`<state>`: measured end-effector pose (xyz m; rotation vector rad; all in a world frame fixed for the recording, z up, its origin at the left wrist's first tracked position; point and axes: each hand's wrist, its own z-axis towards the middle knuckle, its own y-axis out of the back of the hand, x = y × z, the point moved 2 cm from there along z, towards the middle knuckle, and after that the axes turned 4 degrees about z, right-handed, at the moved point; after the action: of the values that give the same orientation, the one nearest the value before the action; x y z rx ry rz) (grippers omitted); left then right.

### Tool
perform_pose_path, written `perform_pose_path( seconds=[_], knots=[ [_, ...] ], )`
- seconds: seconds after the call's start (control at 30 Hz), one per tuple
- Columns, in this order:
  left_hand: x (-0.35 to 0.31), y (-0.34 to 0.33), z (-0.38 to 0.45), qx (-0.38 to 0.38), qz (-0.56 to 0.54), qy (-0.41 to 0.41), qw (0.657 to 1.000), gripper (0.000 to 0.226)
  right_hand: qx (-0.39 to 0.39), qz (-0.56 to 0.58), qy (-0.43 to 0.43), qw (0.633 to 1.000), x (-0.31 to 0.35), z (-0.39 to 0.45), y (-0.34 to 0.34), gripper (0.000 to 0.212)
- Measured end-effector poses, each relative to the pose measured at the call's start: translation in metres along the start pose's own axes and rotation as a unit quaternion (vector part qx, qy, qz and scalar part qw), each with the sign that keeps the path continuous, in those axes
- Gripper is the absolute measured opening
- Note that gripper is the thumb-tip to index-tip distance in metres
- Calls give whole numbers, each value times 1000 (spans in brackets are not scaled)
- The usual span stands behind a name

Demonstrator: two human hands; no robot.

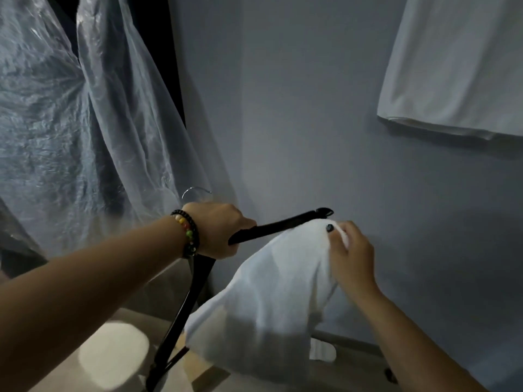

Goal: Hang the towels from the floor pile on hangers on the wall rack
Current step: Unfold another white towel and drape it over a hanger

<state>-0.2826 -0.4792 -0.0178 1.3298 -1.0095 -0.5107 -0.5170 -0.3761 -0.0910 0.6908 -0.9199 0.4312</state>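
Now the left hand is clenched round the neck of a black hanger, just below its wire hook. One arm of the hanger runs up and to the right from that grip, while the other drops down toward the floor, so the hanger sits tilted rather than level. The right hand pinches the top edge of a white towel just beside the hanger's far tip, and the cloth hangs down from there, under and in front of the raised arm. The right hand is thus the nearer one to that tip. Whether the towel already lies over the arm or only touches it is hard to tell in the dim light. The coming move likely turns on bringing the pinched edge across the arm's long axis. Another towel hangs on the wall at upper right.
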Motion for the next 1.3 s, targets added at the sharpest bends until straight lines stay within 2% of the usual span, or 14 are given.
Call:
perform_pose_path(
  seconds=[0.1,0.2,0.27,0.3,0.33,0.4,0.5,0.7,0.8,0.87,0.97,1.1,1.2,1.3],
  knots=[
    [-4,11,0,-9,-8,-3,1000,37,35,-97,-100,990,-14,15,4,22],
    [-8,21,5,1,35,-6,999,26,148,-178,-150,961,-12,25,4,22],
    [-11,30,7,6,58,-4,998,14,153,-242,-96,953,1,22,9,14],
    [-13,33,8,4,71,-5,997,9,136,-268,-26,953,11,19,9,38],
    [-16,36,9,2,80,-4,997,6,131,-263,54,954,22,16,6,54],
    [-23,43,10,-8,99,-9,995,5,195,-198,134,951,42,11,-3,52],
    [-33,45,10,-41,122,-30,991,10,345,-128,60,928,58,5,-20,14],
    [-8,30,-5,-157,61,-28,985,24,358,-129,62,923,60,-2,-35,23],
    [-8,12,-10,-232,46,-23,971,17,434,-166,33,885,67,-7,-47,38],
    [-12,4,-12,-278,28,-27,960,12,430,-166,21,887,66,-9,-55,43],
    [-15,-2,-25,-398,-26,21,917,20,350,-132,-2,928,60,-7,-54,45],
    [-23,-34,-61,-520,-263,205,787,25,277,-60,-33,958,56,-1,-35,49],
    [-27,-70,-67,-405,-475,363,692,20,247,-65,-23,967,61,2,-21,52],
    [-30,-97,-59,-264,-593,405,644,19,228,-53,-5,972,71,1,-9,52]
  ],
)
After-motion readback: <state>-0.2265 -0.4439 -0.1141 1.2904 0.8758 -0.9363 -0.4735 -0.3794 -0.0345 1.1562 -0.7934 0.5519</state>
